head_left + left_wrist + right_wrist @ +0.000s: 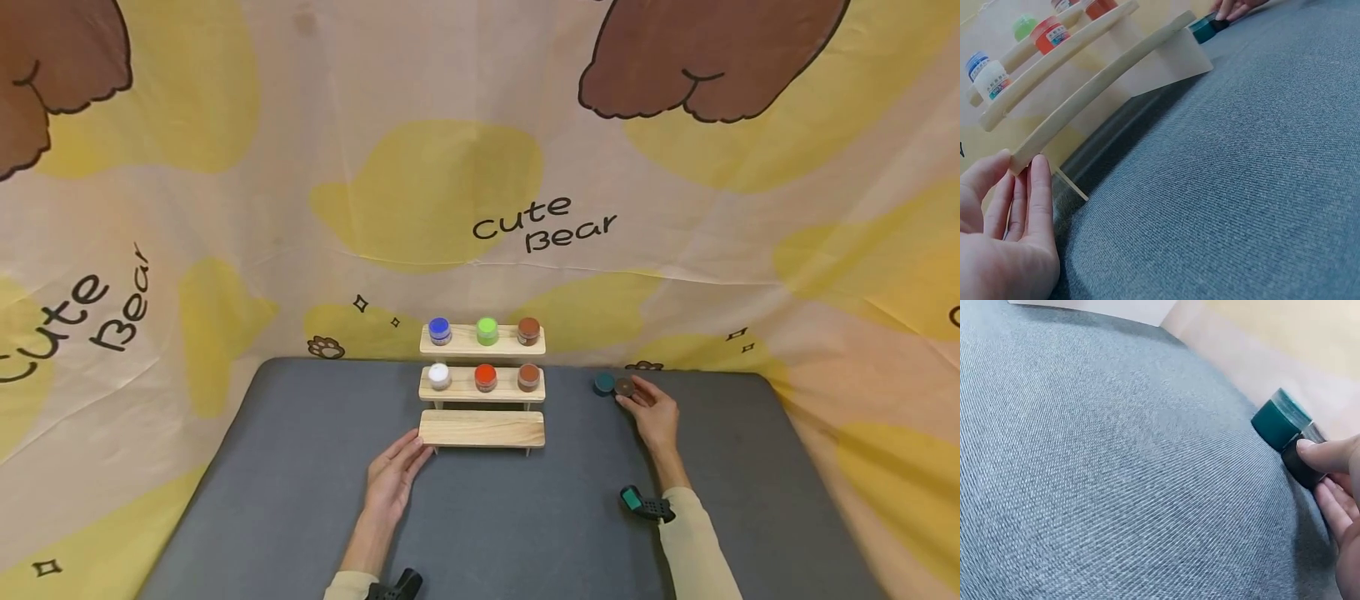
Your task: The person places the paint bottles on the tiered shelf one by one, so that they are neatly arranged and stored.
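Note:
My left hand (388,483) pinches the left end of the bottom tier of a three-tier wooden display stand (482,428), thumb on top and fingers beneath. Off to the stand's right, my right hand (654,417) holds a small dark paint jar (1300,467) between thumb and fingers. Against that jar's left side stands a teal paint jar (1277,422). On the middle tier are a white jar (439,377), a red jar (486,378) and a brown jar (528,377). The top tier carries a blue jar (439,332), a green jar (487,332) and another brown jar (528,332).
A grey cloth-covered table (525,525) lies under everything. Behind it hangs a yellow and cream bear-print curtain (450,200), close to the stand's back. Each wrist wears a dark camera band, such as the right one (647,504).

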A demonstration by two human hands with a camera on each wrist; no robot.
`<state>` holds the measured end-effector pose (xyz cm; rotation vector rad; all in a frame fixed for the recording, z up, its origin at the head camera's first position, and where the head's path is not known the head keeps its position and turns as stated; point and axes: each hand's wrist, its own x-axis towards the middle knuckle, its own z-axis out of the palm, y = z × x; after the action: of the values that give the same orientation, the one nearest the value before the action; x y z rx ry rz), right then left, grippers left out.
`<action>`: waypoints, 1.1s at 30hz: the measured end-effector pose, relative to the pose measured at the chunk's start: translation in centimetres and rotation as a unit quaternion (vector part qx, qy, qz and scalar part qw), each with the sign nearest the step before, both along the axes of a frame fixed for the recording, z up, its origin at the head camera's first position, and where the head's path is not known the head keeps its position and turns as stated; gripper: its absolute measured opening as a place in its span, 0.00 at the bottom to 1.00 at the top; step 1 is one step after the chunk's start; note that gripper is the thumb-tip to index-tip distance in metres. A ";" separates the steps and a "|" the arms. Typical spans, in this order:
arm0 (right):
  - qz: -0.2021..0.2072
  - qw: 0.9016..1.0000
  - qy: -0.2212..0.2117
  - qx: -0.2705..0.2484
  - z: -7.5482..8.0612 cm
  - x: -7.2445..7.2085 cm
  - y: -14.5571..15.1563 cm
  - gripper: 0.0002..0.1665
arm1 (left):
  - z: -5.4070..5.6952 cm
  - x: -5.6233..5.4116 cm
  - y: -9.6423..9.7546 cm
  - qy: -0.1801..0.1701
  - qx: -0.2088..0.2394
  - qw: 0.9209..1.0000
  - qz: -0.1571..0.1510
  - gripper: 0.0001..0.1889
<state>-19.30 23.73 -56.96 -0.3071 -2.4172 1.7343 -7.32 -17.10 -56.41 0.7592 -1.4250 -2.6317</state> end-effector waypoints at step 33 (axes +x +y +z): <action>0.012 0.999 -0.020 0.034 0.4 2.7 0.9 0.31 | -0.1 0.0 0.0 0.006 -0.005 1.000 -0.003 0.27</action>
<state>-16.61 24.61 -56.58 -0.3085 -2.5131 1.6664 -7.35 -17.07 -56.49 0.7376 -1.4383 -2.6276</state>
